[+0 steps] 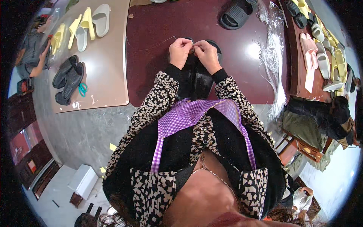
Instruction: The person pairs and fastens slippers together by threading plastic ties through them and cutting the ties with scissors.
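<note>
My left hand [180, 52] and my right hand [208, 56] meet over the dark red table, fingertips pinched close together. What they pinch is too small to make out. Beneath my hands and wrists lies a pair of black slippers [203, 84], partly covered by my hands and sleeves. A thin strand [159, 42] runs across the table left of my left hand; whether it reaches my fingers I cannot tell. On the right side of the table lies a bundle of clear plastic strands [277, 72], its ends fanning over the near edge.
Another black slipper pair [237, 16] sits at the far right. The beige table [102, 72] on the left bears yellow and white slippers, black sandals [69, 78] and turquoise scissors [83, 89]. More slippers [323, 60] crowd a right-hand table. Another person [34, 56] is at the far left.
</note>
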{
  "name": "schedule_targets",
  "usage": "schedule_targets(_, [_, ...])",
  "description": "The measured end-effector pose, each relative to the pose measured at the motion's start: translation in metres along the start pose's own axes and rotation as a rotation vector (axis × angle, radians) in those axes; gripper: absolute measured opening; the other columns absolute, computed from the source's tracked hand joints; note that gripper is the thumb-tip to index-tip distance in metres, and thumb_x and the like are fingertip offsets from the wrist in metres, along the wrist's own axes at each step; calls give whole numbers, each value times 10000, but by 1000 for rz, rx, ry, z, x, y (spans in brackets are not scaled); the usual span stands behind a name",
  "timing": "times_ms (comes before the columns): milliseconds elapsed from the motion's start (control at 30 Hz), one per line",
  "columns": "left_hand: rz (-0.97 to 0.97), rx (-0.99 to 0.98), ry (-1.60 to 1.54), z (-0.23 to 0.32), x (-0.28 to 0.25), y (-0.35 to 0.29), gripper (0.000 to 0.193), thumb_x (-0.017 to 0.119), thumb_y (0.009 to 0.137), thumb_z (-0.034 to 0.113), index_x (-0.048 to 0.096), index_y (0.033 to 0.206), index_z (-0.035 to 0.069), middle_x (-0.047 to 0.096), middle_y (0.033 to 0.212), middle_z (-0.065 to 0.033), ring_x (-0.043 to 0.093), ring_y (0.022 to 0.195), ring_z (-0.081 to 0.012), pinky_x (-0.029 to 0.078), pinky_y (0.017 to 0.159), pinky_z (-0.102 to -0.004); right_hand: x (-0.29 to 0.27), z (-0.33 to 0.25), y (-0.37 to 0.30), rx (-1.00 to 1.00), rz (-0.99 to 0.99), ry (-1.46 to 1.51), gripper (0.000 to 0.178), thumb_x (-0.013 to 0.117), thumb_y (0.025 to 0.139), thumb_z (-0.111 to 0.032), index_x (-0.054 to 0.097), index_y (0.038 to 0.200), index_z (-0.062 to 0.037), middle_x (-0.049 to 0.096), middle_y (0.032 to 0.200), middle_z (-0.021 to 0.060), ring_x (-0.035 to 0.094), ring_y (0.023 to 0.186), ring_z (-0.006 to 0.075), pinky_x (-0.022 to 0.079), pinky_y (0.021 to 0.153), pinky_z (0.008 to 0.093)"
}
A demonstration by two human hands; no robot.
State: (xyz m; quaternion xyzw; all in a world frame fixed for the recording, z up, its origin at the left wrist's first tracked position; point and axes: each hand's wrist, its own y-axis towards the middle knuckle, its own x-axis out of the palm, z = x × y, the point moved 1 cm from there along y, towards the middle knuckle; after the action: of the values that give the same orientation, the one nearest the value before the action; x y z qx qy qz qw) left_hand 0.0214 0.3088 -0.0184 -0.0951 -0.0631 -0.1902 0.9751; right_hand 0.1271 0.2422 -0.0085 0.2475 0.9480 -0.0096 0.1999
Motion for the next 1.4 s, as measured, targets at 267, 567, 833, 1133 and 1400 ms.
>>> schedule_targets(267, [95,201,210,-14,-1,3,43,628,778,25,613,812,3,616,745,-11,547,649,-50,455,585,-193,1,-2,-3,-21,13,-22,127,592,791,-117,600,833,3,624,695,136,617,623,208,474,564,296])
schedule_targets(567, [164,360,339,-17,0,1,38,637,765,16,607,787,8,607,715,-2,540,619,-47,453,560,-201,3,-2,-5,-57,51,-71,126,591,801,-110,610,844,7,620,643,86,588,555,105,462,524,249])
schedule_targets(833, [219,548,444,-9,0,-3,49,642,729,11,599,750,7,597,725,-67,576,636,-125,463,563,-250,8,0,-3,-42,67,-77,119,598,788,-105,610,819,10,624,655,111,599,564,132,469,529,264])
schedule_targets(1133, [-80,88,329,34,10,-15,184,558,821,129,624,913,-15,636,874,-77,577,764,-121,461,709,-257,-4,-2,4,-204,237,-61,90,568,734,-99,569,697,-17,583,694,189,590,632,339,460,539,391])
schedule_targets(1400, [-308,-74,-127,-15,-19,-3,127,548,855,102,564,900,-15,555,776,-35,501,682,-104,410,616,-236,-7,-4,-9,-151,95,-49,111,556,741,-134,567,733,-24,588,640,166,600,615,321,465,543,394])
